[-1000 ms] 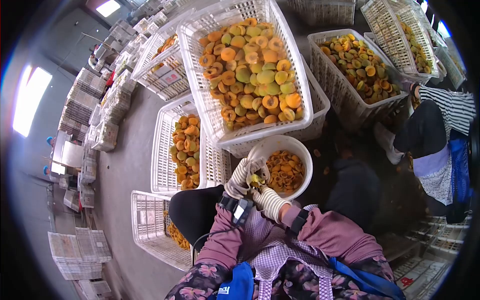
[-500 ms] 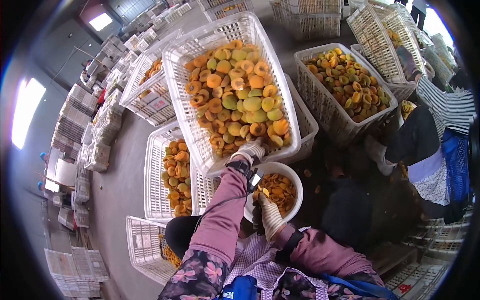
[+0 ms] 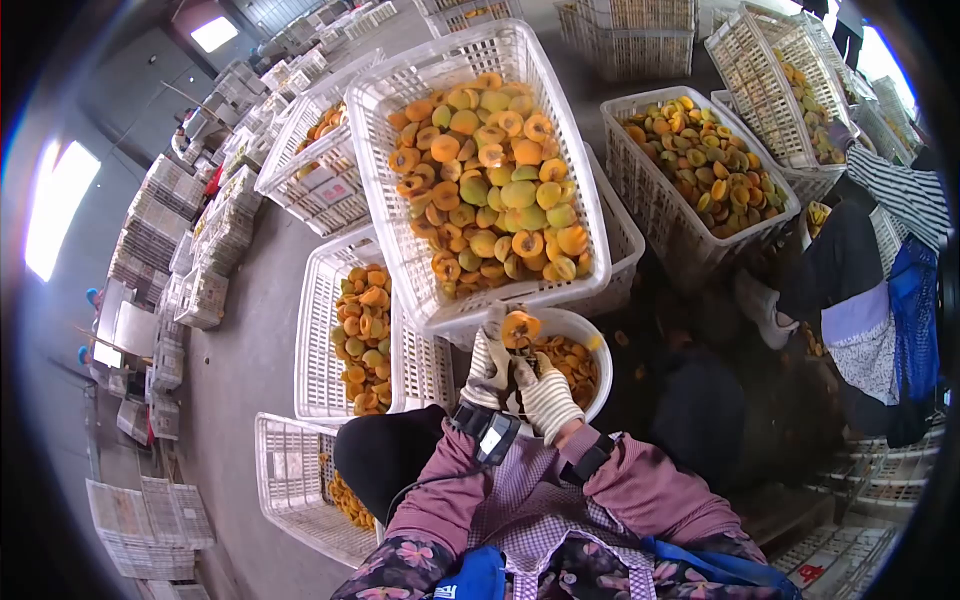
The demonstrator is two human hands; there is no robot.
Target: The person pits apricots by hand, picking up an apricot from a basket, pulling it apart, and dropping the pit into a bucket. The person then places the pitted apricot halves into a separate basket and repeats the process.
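Observation:
My left hand (image 3: 487,360), in a whitish glove, holds a cut orange apricot half (image 3: 521,329) at its fingertips. Close against it, my gloved right hand (image 3: 546,398) has its fingers closed at the fruit's lower side; what they grip is too small to make out. Both hands are over the near left rim of a round white tub (image 3: 603,372) of apricot pieces. Just beyond them a large white crate (image 3: 592,215) full of apricot halves is tilted toward me.
Left of the big crate stands a white crate (image 3: 310,345) of apricots, with another (image 3: 283,477) below it. At the right, a filled crate (image 3: 655,205) stands near a seated co-worker (image 3: 855,260) in striped sleeves. Stacked crates (image 3: 150,225) line the far left.
My left hand has come back from the big crate to my right hand, now with an apricot half. A small yellowish piece appears blurred over the tub. The view has shifted slightly.

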